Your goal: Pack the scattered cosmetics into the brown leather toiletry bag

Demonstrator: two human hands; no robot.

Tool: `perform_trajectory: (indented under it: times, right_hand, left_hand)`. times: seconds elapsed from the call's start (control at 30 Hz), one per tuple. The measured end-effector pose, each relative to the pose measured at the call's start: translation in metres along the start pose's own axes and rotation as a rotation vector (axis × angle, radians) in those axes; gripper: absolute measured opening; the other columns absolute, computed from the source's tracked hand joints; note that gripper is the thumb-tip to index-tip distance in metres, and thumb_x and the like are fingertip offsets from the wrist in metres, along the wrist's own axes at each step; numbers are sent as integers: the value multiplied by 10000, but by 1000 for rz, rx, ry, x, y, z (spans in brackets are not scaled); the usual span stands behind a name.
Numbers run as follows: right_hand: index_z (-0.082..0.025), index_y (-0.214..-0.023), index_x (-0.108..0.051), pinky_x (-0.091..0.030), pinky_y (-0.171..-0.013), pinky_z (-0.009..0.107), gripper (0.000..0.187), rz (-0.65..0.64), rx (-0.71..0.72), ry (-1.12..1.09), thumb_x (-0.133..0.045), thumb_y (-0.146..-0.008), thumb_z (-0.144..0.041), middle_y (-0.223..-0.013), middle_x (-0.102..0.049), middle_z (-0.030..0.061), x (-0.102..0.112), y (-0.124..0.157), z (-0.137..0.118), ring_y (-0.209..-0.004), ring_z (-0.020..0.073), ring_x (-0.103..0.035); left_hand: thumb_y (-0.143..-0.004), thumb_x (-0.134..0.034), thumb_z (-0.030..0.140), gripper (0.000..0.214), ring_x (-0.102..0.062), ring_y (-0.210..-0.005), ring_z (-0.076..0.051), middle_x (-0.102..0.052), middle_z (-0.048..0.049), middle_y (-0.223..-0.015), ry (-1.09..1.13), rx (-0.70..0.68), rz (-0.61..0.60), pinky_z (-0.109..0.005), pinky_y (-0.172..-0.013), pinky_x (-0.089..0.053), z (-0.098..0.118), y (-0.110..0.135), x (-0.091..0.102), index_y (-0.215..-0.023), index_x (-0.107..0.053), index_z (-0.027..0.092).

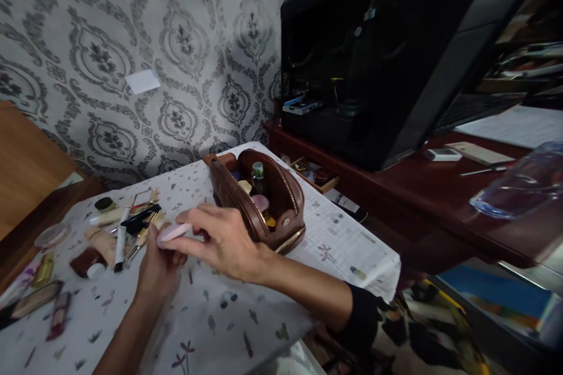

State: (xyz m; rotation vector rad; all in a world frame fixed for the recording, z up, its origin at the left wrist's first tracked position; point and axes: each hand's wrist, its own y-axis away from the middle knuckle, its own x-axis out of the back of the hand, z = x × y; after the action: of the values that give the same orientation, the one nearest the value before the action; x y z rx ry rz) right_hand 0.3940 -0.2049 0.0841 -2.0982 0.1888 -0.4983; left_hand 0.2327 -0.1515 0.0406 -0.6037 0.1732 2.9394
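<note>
"Pink disc [169, 236]: what surrounds it in front of you?"

"Patterned white cloth [229, 322] across your lower left of the frame, and on it, at centre, your unzipped brown pouch [236, 196]."

"And your hands?"

"Together, left of centre. Your right hand [224, 237] pinches the disc between thumb and fingers; your left hand [160, 269] is right against it, gripping or not, I cannot tell. A green-topped bottle [258, 177] stands inside your pouch."
</note>
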Motion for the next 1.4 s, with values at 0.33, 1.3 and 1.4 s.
perform_trajectory:
  times: [0.33, 1.3, 1.4]
  right_hand:
    - [-172, -966, -710, -489, -824, 251, 250, -120, -7, -13, -556, -1015, -363, -899, -629, 16, 91, -42, 0, -881, 129, -605]
    - [-131, -812, -661, -334, -689, 252, 343, -183, -212, 768, -506, -1017, -358, -842, -628, 44, 127, -76, 99, -742, 133, -516]
    - [-140, -996, -715, -361, -728, 261, 300, -326, -329, 865, -500, -1022, -347, -955, -703, 78, 124, -78, 98, -846, 174, -606]
  left_hand:
    - [-870, -405, 834, 698, -363, -375, -115, -355, 28, -371, -188, -64, -361, -264, -427, -319, -8, -8, -60, -583, -501, 205]
    - [-804, -533, 823, 659, -502, -472, -141, -555, -7, -495, -428, -23, -300, -255, -484, -378, -71, -31, -26, -751, -621, 172]
    - [-797, -534, 829, 665, -491, -475, -141, -555, -8, -487, -445, -28, -306, -256, -491, -376, -71, -32, -26, -752, -624, 172]
